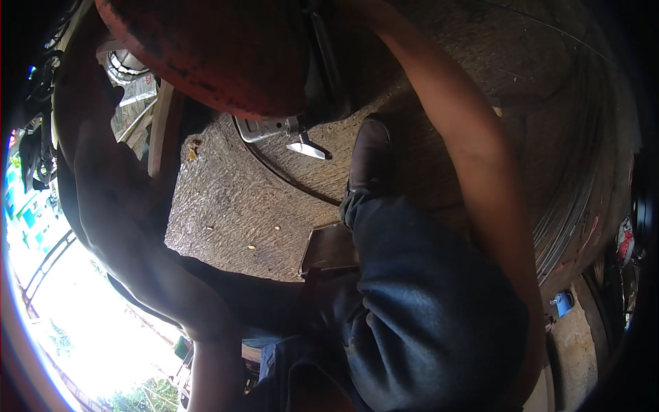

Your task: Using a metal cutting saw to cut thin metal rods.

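Overhead, a large rounded red part (206,55) with worn, dark-flecked paint fills the upper left. My left hand (99,130) reaches up beside its left side, in deep shadow near a dark curved edge; its fingers are too dark to make out. My right forearm (439,96) bends up round the right side toward a dark upright part (326,55), and its hand is out of sight past the top edge. Under the red part hangs a grey slotted metal plate (264,128), with a small spring and a shiny flat lever (309,149).
My shoe (373,154) rests on the rough brown floor (226,199). A dark thin strip (288,180) curves across it. A dark flat rectangular thing (331,248) lies near my leg. Thin wires (566,226) bundle at right, with a blue object (564,303) below.
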Available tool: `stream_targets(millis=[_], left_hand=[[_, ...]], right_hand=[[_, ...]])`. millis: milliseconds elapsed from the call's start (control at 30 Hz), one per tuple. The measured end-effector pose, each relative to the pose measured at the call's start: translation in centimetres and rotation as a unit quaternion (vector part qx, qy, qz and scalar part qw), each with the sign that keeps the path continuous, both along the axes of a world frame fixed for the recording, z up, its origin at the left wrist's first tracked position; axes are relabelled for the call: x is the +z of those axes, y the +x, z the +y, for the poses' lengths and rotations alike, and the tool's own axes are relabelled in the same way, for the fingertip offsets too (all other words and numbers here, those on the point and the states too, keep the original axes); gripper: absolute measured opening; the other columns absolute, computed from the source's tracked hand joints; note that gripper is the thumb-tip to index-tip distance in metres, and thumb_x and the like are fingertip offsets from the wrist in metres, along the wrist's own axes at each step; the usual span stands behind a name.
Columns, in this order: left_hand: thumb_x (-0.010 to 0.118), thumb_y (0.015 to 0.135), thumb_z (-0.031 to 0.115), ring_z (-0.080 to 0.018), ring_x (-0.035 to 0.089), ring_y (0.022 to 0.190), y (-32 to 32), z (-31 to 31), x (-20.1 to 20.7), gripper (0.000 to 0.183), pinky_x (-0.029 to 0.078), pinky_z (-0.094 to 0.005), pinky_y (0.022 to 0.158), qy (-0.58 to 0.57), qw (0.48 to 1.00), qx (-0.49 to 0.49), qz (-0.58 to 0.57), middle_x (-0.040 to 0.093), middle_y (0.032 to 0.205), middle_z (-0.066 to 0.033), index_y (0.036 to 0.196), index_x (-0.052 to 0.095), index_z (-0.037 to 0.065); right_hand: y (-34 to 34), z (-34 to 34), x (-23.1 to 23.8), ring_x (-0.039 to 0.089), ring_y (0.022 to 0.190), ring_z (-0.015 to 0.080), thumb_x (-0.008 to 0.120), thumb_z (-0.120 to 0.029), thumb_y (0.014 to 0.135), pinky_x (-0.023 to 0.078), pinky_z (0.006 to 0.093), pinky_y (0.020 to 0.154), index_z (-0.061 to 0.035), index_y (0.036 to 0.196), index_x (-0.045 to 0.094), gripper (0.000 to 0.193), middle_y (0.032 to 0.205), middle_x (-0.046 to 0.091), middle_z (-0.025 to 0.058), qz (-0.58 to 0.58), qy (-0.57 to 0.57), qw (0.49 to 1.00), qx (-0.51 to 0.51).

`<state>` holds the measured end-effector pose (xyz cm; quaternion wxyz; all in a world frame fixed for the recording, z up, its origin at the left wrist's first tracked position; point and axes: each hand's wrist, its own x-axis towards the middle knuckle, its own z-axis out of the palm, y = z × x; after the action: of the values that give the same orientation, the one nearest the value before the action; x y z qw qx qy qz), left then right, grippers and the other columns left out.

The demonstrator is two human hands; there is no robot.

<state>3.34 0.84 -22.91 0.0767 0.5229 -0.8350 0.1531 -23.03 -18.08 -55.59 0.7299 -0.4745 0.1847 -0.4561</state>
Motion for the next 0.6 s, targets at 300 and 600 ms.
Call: stream_targets(millis=[300,600], left_hand=[[0.07,0.081,-0.002,-0.0239,0.06,0.116,-0.4,-0.2,-0.4,0.055,0.05,-0.029,0.096,0.002,1.0,0.002,0.002,0.055,0.134,-0.0141,0.133,0.054,0.005],[0.07,0.081,-0.002,-0.0236,0.06,0.117,-0.1,-0.2,-0.2,0.055,0.049,-0.0287,0.096,0.003,1.0,0.02,-0.015,0.055,0.134,-0.0139,0.133,0.054,0.004]], right_hand=[[-1.8,-0.5,0.0,0.063,0.083,0.0125,0.066,-0.032,0.092,0.048,0.0325,0.078,-0.0069,0.098,0.073,0.026,0.092,0.068,0.0061,0.226,-0.169,0.959,0.006],[0.2,0.3,1.2,0.064,0.084,0.017,0.067,-0.029,0.09,0.049,0.0343,0.077,-0.0041,0.098,0.072,0.027,0.093,0.068,0.0077,0.158,-0.053,0.986,-0.006]])
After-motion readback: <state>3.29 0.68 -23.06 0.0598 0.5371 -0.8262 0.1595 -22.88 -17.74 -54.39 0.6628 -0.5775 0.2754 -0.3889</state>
